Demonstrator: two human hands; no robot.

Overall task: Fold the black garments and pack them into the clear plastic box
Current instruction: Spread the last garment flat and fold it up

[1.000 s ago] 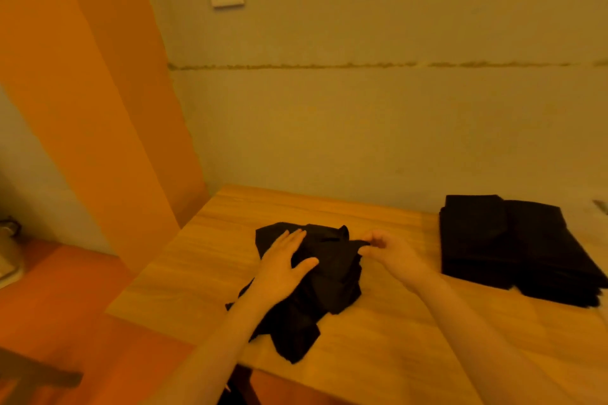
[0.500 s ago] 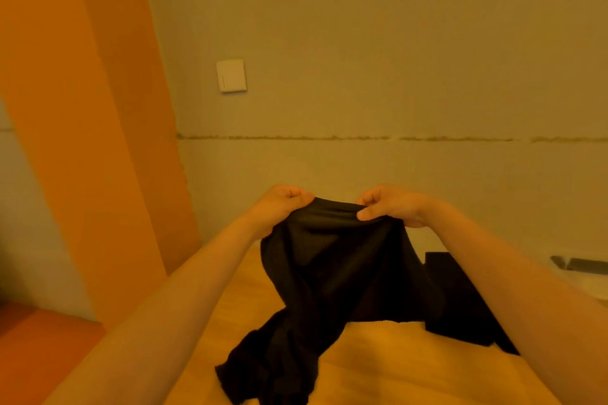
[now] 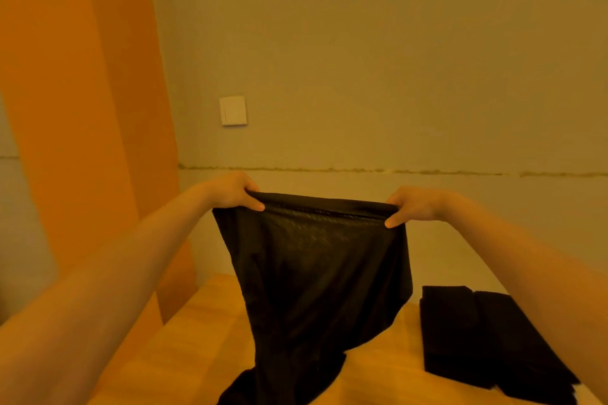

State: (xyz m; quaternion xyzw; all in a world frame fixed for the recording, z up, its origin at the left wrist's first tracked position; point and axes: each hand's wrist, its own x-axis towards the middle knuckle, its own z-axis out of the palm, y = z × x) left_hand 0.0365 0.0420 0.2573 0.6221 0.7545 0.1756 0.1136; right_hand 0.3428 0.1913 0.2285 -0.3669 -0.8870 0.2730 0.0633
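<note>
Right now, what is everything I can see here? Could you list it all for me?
black garment: one, black, held up in the air by its top edge above the table, lower end trailing down to the tabletop
folded black garments: one pile, count unclear, black, on the table at the right
table: one, light wood, below the hands
wall switch: one, white, on the wall behind
orange panel: one, orange, at the left
left hand: one, fingers pinch the garment's top left corner
right hand: one, pinches the top right corner
</note>
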